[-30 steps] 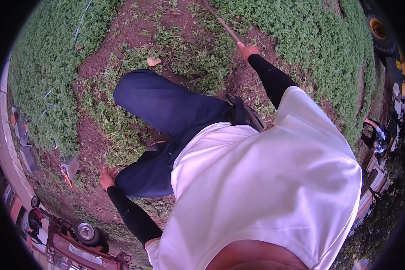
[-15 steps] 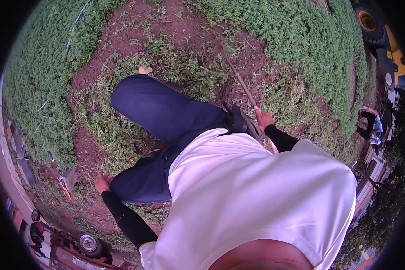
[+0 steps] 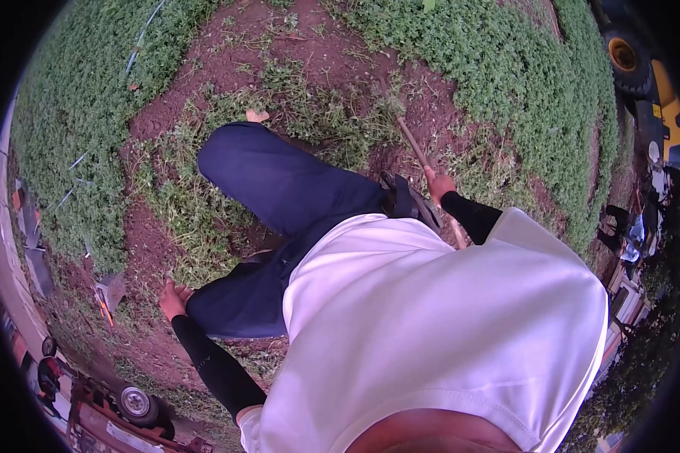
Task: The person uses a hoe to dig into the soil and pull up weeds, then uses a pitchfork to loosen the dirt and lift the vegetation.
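My right hand is closed around the wooden handle of a long tool. The handle slants up and left to the soil, where its far end blurs among loose weeds. My left hand is beside my left knee, just off the dark blue trouser leg. Its fingers are curled together, and whatever they may hold is too small to make out. Pulled plants lie on the reddish soil in front of my legs.
Dense green plants grow on the left, with more at the upper right. A grey object lies at the lower left, near a wheeled vehicle. A yellow machine and a person are at the far right.
My right hand and the tool handle have shifted slightly upward, and the tool's far end is now blurred. The fingers of my left hand have moved slightly. The whole view has tilted a little.
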`<move>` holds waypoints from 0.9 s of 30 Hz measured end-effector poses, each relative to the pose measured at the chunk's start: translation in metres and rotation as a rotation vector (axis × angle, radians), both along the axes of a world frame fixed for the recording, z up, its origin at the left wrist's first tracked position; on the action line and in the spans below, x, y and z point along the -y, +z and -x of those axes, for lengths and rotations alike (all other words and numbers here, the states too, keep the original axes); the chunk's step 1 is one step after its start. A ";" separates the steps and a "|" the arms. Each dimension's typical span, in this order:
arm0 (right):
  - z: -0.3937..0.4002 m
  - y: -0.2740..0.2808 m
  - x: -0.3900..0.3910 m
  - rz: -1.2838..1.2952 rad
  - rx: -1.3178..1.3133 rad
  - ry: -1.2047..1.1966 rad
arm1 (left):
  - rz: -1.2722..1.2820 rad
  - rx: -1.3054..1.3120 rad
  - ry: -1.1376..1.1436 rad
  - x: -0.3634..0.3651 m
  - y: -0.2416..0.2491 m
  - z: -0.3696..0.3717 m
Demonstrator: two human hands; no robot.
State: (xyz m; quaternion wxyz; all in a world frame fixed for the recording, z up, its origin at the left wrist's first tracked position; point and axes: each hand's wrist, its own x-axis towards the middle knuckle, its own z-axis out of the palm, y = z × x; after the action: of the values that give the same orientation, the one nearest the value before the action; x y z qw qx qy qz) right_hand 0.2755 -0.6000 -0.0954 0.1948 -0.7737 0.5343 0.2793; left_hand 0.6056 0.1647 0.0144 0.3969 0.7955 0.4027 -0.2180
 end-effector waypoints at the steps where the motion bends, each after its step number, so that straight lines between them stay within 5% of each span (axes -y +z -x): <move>1: 0.001 0.024 -0.015 -0.067 -0.001 -0.096 | 0.004 0.009 0.005 0.001 -0.004 -0.004; 8: -0.014 0.079 -0.024 -0.090 0.042 0.192 | 0.011 0.015 -0.001 -0.005 -0.006 -0.007; 12: -0.107 0.096 -0.025 -0.056 0.103 0.363 | 0.027 0.049 0.044 0.001 0.005 -0.001; 18: -0.279 0.046 -0.039 -0.051 0.319 0.452 | 0.013 0.241 0.190 -0.013 0.007 0.025; 22: -0.374 -0.009 -0.039 0.054 0.495 0.509 | -0.019 0.284 0.305 0.013 0.055 0.035; 27: -0.420 0.008 -0.081 -0.063 0.584 0.439 | -0.077 0.337 0.330 0.000 0.067 0.058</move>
State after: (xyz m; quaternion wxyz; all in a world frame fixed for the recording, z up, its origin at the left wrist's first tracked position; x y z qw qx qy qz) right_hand 0.6955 -0.5195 -0.0876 0.2982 -0.9107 0.2685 0.0982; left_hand 0.5479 0.1651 0.0810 0.4584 0.7585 0.4632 0.0013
